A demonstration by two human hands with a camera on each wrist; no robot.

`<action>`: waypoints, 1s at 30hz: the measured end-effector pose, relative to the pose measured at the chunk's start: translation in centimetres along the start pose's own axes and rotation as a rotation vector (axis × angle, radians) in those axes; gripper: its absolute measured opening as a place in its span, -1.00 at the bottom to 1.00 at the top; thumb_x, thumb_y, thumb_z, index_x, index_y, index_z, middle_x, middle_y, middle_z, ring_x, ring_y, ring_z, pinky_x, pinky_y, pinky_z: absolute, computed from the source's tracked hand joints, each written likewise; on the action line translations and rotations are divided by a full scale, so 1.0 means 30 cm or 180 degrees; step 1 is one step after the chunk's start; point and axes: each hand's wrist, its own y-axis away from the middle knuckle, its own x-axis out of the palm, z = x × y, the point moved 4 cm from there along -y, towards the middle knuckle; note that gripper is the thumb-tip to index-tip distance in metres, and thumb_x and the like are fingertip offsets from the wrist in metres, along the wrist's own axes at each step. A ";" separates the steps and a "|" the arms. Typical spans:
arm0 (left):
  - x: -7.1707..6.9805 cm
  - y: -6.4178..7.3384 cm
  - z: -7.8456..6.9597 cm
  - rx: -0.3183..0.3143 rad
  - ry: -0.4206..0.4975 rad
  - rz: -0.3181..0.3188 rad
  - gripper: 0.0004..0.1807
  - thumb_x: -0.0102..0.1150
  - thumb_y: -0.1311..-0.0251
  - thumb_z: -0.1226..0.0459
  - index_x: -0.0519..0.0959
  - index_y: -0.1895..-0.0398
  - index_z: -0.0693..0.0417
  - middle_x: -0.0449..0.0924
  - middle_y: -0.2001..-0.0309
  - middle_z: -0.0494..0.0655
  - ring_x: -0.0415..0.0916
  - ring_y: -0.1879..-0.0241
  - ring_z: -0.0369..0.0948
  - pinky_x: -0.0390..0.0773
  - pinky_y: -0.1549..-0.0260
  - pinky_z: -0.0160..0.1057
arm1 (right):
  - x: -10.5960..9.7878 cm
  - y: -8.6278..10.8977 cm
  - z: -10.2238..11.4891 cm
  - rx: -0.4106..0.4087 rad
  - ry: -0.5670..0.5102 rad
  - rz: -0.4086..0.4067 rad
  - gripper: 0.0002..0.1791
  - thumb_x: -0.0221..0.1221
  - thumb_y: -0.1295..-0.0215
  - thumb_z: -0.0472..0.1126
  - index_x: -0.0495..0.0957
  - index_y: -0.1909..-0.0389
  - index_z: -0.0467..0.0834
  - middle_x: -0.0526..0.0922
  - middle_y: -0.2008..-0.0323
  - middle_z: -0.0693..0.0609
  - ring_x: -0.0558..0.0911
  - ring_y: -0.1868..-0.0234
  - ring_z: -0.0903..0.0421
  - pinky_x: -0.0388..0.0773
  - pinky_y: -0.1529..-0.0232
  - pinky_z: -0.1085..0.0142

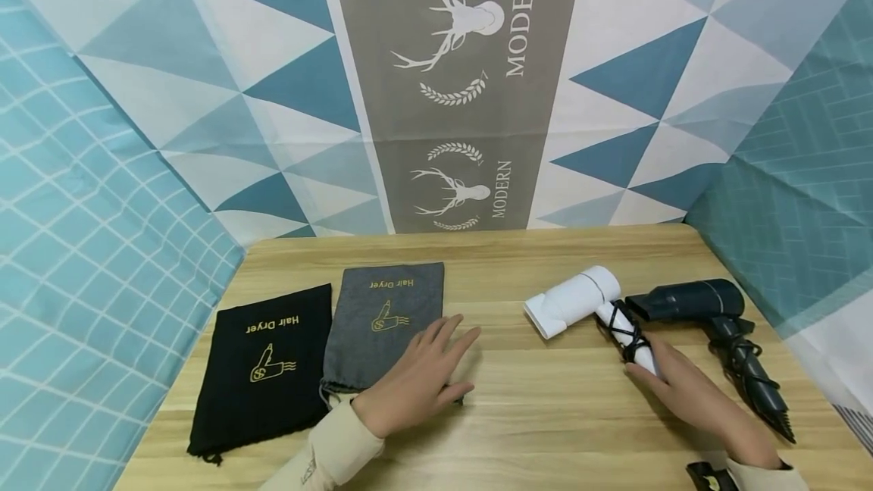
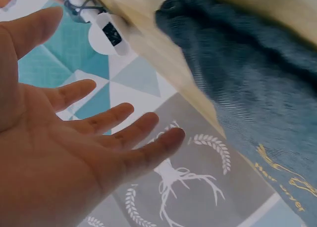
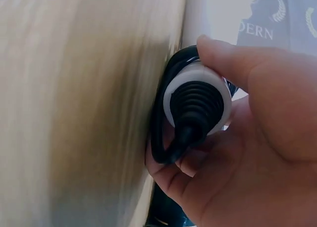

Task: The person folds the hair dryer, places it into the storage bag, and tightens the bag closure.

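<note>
A white hair dryer [image 1: 571, 301] lies at the right of the table, its black cord [image 1: 624, 324] wound about the handle. My right hand [image 1: 689, 389] grips that handle near its lower end. In the right wrist view the thumb lies on one side of the handle [image 3: 168, 100] and the fingers curl round the other, close to the tabletop. My left hand [image 1: 419, 381] is spread with fingers apart, holding nothing. From the head it overlaps the lower right corner of a grey drawstring pouch [image 1: 402, 286] lettered "Hair Dryer".
A black hair dryer [image 1: 696, 300], cord wrapped round its handle, lies just right of the white one. At the left is a black pouch [image 1: 232, 370] with gold print. Patterned cloth [image 1: 470, 112] hangs behind the wooden table [image 1: 532, 430].
</note>
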 end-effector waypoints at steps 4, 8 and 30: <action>-0.013 -0.036 -0.020 0.0076 0.0123 -0.0022 -0.24 0.06 -0.44 -0.04 0.03 -0.58 -0.10 0.06 -0.50 0.11 0.11 -0.45 0.04 0.39 -0.22 0.15 | -0.002 0.007 -0.015 0.0042 -0.0030 0.0024 -0.19 0.09 -0.47 0.13 0.16 -0.33 -0.50 0.46 -0.11 -0.44 0.55 0.02 -0.19 0.49 0.22 0.03; -0.027 -0.083 -0.037 0.0222 0.0119 -0.0138 -0.28 0.02 -0.46 -0.05 0.10 -0.55 -0.01 0.18 -0.44 0.12 0.25 -0.39 0.02 0.41 -0.23 0.06 | -0.005 0.007 -0.031 0.0077 -0.0093 0.0016 -0.18 0.09 -0.46 0.15 0.15 -0.37 -0.45 0.41 -0.18 -0.45 0.53 -0.05 -0.24 0.49 0.18 -0.01; -0.007 -0.317 -0.098 0.0351 0.0380 -0.0194 -0.35 0.03 -0.46 -0.04 0.23 -0.48 0.05 0.31 -0.36 0.06 0.31 -0.34 -0.04 0.40 -0.26 -0.11 | -0.003 0.032 -0.026 0.0191 -0.0209 -0.0168 -0.25 0.14 -0.40 0.22 0.31 -0.34 -0.26 0.51 -0.17 -0.27 0.54 0.04 -0.04 0.47 0.26 0.20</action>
